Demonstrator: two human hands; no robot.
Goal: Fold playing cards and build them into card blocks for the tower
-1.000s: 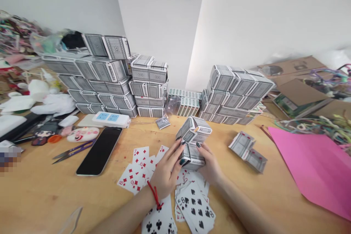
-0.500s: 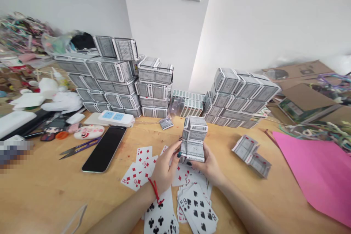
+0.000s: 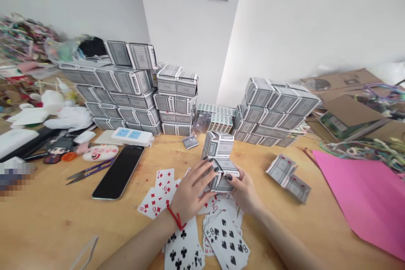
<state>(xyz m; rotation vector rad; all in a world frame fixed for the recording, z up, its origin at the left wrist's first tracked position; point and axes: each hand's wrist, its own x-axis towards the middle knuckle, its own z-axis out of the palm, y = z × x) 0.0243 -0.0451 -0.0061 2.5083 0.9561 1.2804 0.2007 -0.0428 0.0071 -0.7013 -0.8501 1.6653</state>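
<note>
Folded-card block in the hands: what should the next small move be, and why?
Probably a gentle thumb press by the right hand on the near edge of the folded-card block. That thumb already rests there, where a card edge seems slightly raised, while the left hand steadies the block's other side with its fingers over it.

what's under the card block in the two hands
Loose playing cards show just below the card block, some with red marks, lying on the wooden table. The block, left hand and right hand hide the rest, so what lies directly beneath cannot be seen.
</note>
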